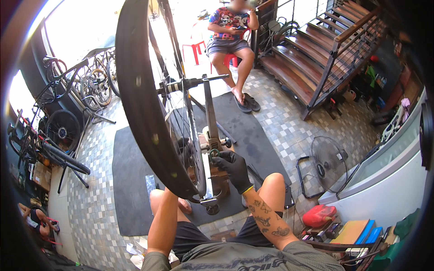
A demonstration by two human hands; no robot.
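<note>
A bicycle wheel with a wide black tyre point(138, 81) stands upright in front of me, its hub point(178, 86) held in a metal truing stand point(209, 106). My right hand point(233, 170), in a black glove, is beside the lower part of the stand, to the right of the rim and spokes. Its thumb and fingers close on a small green ring-shaped tool point(214, 153). My left forearm point(163, 221) rises to the left side of the wheel. The tyre and rim hide most of my left hand, so its fingers cannot be made out.
A dark mat point(129, 158) lies under the stand. Parked bicycles point(97, 81) line the left side. A person point(230, 31) sits ahead on a red chair, near wooden stairs point(303, 58). To the right are a floor fan point(327, 162) and a red container point(319, 216).
</note>
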